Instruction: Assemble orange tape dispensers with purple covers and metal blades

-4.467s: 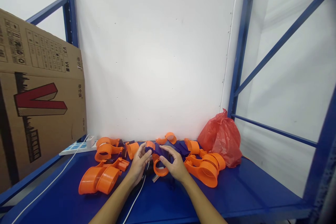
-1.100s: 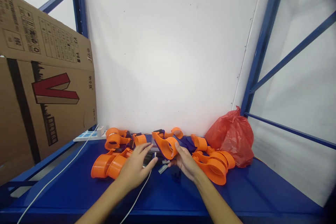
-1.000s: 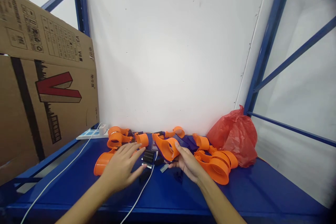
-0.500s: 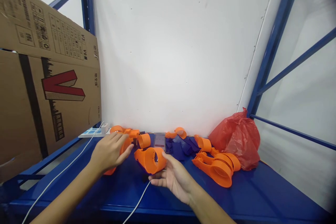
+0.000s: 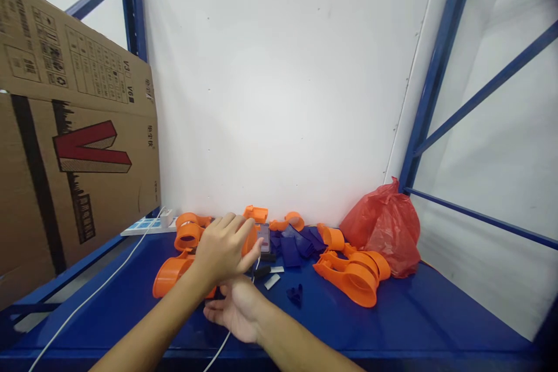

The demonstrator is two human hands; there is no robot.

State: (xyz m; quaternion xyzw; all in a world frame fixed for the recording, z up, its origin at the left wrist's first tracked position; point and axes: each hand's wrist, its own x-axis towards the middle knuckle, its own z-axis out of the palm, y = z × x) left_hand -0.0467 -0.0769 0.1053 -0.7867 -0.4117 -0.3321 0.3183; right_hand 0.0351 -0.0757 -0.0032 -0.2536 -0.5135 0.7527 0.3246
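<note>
My left hand (image 5: 226,247) crosses above my right wrist, its fingers curved round an upright orange plastic part (image 5: 254,213) that is mostly hidden behind them. Below it, my right hand (image 5: 238,308) has curled fingers against the edge of another orange piece (image 5: 211,293); my left forearm covers much of that piece. Beside the left forearm lies a wide orange ring-shaped part (image 5: 169,276), with a second orange ring part (image 5: 188,233) behind it. A white cable (image 5: 221,347) runs beneath my right hand.
Several orange parts (image 5: 360,282) lie at the right by a red plastic bag (image 5: 392,229). Dark blue pieces (image 5: 291,251), a phone (image 5: 264,238), white strips (image 5: 272,282) and a black piece (image 5: 262,272) lie mid-table. A cardboard box (image 5: 100,197) stands left.
My right hand has moved left, under my left hand, with its orange part. My left hand has shifted right with an orange part. White strips and a crumpled blue piece have come into sight.
</note>
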